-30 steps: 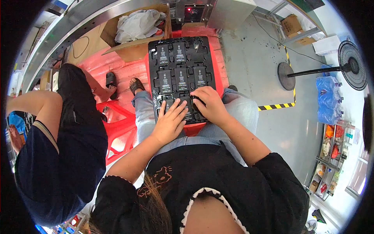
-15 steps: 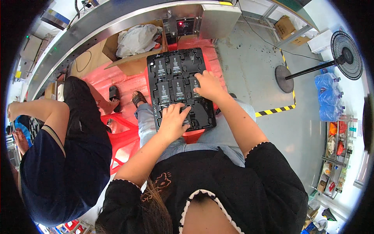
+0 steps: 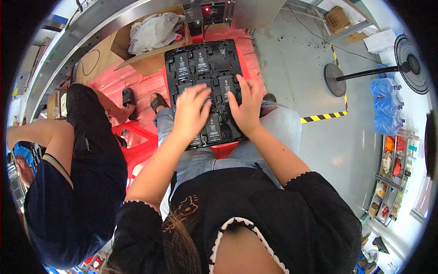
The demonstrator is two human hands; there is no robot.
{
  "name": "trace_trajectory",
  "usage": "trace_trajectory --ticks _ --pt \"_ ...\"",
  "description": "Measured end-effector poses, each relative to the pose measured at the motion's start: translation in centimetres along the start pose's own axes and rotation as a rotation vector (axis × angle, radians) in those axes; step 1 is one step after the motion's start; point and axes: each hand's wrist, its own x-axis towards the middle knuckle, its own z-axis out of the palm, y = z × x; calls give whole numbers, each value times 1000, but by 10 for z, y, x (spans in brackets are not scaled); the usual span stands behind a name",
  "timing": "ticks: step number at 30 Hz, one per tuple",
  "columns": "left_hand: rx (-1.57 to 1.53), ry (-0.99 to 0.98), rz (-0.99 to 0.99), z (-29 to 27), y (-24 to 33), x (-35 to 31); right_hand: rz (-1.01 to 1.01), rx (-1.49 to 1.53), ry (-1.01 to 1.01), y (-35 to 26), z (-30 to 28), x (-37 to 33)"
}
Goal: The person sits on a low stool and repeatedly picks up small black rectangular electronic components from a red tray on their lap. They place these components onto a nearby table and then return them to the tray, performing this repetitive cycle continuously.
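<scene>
A black molded plastic tray [image 3: 228,51] rests on a red support [image 3: 224,150] between my knees. Flat black rectangular batteries with pale print sit in several of its pockets, among them one at the far left [image 3: 182,65], one at the right [image 3: 226,86] and one in the near row [image 3: 213,129]. My left hand [image 3: 190,112] hovers over the tray's left middle, fingers stretched and slightly blurred, hiding pockets beneath. Over the right edge is my right hand [image 3: 247,105], thumb and fingers apart, nothing visible in it. Whether either hand touches the tray is unclear.
Beyond the tray lies an open cardboard box [image 3: 150,64] with a white plastic bag [image 3: 155,34], below a metal frame. At my left sits a person [image 3: 77,192] in dark clothes, near a red stool [image 3: 139,141]. A black fan [image 3: 408,64] stands at the right.
My left hand has moved from the tray's near row to its middle, uncovering a battery there. My right hand has lifted off the right-hand battery and sits slightly nearer me.
</scene>
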Motion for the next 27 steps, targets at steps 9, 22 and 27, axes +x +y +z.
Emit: trace_trajectory --ticks 9,22,27 --pt "397 -219 -23 20 -20 30 138 40 -71 15 12 -24" --pt "39 -190 -79 19 -36 26 148 101 -75 12 13 -20" --pt "235 -147 -85 27 -8 -8 106 62 -51 19 15 -23"
